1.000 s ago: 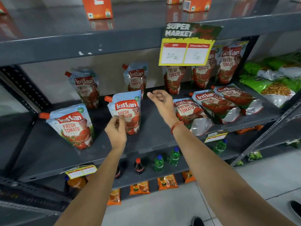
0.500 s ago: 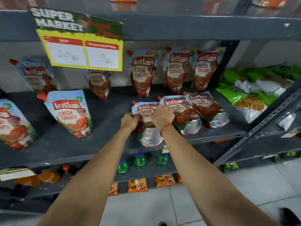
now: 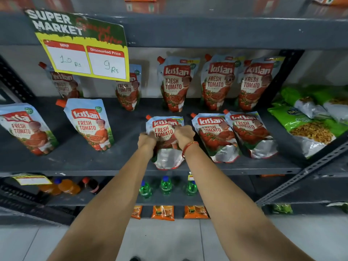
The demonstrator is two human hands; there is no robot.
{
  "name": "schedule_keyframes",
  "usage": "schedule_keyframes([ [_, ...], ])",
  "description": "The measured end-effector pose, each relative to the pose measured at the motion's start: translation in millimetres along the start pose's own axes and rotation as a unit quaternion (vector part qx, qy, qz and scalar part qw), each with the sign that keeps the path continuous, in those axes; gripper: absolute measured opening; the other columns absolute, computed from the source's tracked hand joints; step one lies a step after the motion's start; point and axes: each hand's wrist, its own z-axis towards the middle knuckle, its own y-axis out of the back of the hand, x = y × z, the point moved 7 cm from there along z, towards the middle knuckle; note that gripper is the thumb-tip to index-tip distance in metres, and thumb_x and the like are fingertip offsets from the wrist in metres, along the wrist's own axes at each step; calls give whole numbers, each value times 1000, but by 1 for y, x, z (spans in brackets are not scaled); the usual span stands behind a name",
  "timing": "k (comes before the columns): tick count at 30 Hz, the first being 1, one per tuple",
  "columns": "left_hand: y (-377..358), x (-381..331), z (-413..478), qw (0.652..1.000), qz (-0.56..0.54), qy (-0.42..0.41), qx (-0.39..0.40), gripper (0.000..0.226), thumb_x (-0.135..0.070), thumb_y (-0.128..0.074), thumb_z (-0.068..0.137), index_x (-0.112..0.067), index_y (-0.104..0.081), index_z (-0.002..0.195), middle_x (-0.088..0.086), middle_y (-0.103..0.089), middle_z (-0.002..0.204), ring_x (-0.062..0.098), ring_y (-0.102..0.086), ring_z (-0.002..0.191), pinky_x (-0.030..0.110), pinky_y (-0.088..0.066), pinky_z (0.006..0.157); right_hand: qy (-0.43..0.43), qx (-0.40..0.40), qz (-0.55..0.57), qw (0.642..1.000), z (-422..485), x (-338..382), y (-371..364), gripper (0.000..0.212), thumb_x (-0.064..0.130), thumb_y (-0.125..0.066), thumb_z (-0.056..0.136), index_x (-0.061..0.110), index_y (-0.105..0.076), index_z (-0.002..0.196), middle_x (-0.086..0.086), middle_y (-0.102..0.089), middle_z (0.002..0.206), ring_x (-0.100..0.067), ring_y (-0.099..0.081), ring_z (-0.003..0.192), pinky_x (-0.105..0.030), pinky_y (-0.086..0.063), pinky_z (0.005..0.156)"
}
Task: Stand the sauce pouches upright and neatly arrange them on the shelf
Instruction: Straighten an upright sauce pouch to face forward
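Both hands grip one tomato sauce pouch (image 3: 164,127) near the front of the grey shelf (image 3: 120,162). My left hand (image 3: 146,141) holds its left side and my right hand (image 3: 183,133) its right side. The pouch leans back with its silver base showing. Two more pouches (image 3: 214,136) (image 3: 248,132) lie tilted just to its right. Two pouches (image 3: 88,123) (image 3: 24,129) stand at the front left. Several pouches (image 3: 177,83) (image 3: 216,81) (image 3: 254,81) stand upright along the back wall.
A yellow price sign (image 3: 84,53) hangs from the upper shelf and hides part of the back row. Green snack bags (image 3: 308,125) fill the right end of the shelf. A slanted metal brace (image 3: 301,176) crosses at the right. Small bottles (image 3: 165,185) stand on the shelf below.
My left hand let go of the front-left pouch and both hands moved right onto the lying pouch. Its top has since come up off the shelf.
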Motion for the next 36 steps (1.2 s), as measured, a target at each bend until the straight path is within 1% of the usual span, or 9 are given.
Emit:
schedule_keyframes([
  [2, 1, -12, -1, 998, -66, -9, 23, 39, -30, -42, 95, -3, -48, 122, 14, -61, 118, 29, -58, 97, 33, -49, 75, -46, 29, 14, 998, 5, -4, -6, 24, 23, -44, 95, 8, -57, 83, -7, -59, 67, -20, -57, 53, -18, -43, 34],
  [3, 2, -19, -2, 996, -81, -20, 33, 38, -30, -42, 95, -3, -48, 121, 14, -62, 115, 26, -58, 93, 32, -49, 72, -61, 43, 23, 997, 3, -5, -6, 23, 24, -44, 95, 7, -57, 88, -7, -58, 67, -21, -57, 54, -17, -41, 34],
  [8, 14, -45, -2, 993, -75, -82, 23, 21, -30, -43, 95, -13, -50, 105, 17, -63, 117, 26, -61, 97, 39, -51, 87, -41, 45, 145, 988, 9, -3, -16, 40, 28, -49, 95, -1, -50, 122, -19, -64, 118, -35, -63, 107, -36, -50, 74],
  [11, 25, -64, -2, 986, -100, -133, 12, 17, -30, -45, 95, -13, -49, 97, 12, -64, 106, 29, -61, 102, 42, -51, 89, 13, 36, 217, 975, 5, 10, -18, 40, 30, -49, 96, 1, -51, 124, -21, -64, 119, -35, -65, 103, -30, -52, 65],
  [14, 29, -82, -12, 969, -164, -181, 30, 17, -29, -44, 95, -16, -47, 85, 3, -62, 87, 21, -62, 86, 34, -52, 75, 77, 41, 265, 960, 4, 28, -20, 40, 32, -45, 97, 4, -48, 126, -19, -64, 118, -21, -64, 81, -23, -49, 59],
  [19, 36, -101, -26, 944, -239, -224, 46, 15, -31, -40, 97, -17, -44, 101, -5, -60, 88, 7, -60, 79, 22, -52, 67, 179, 16, 274, 945, 1, 59, -10, 36, 32, -41, 98, 6, -49, 122, -12, -63, 112, -17, -62, 87, -29, -53, 76],
  [24, 46, -82, -20, 946, -225, -235, -10, 17, -24, -39, 98, -10, -45, 105, -5, -57, 88, 6, -55, 79, 8, -47, 54, 261, 35, 268, 927, -6, 81, -2, 17, 30, -41, 99, 18, -52, 103, -5, -65, 102, -23, -63, 99, -42, -51, 96],
  [31, 56, -74, -31, 935, -237, -248, -86, 19, -24, -46, 95, -9, -49, 104, 4, -57, 104, 3, -56, 82, 19, -49, 71, 312, 6, 198, 929, -14, 81, 5, 23, 28, -42, 98, 9, -53, 106, -5, -65, 99, -20, -64, 96, -39, -53, 92],
  [36, 56, -83, -72, 888, -172, -368, -217, 42, -24, -52, 89, -3, -45, 125, 17, -50, 127, 25, -48, 116, 32, -39, 101, 331, -35, 176, 926, -14, 79, 33, 33, 32, -44, 97, 4, -58, 106, -6, -63, 101, -19, -60, 99, -27, -49, 87],
])
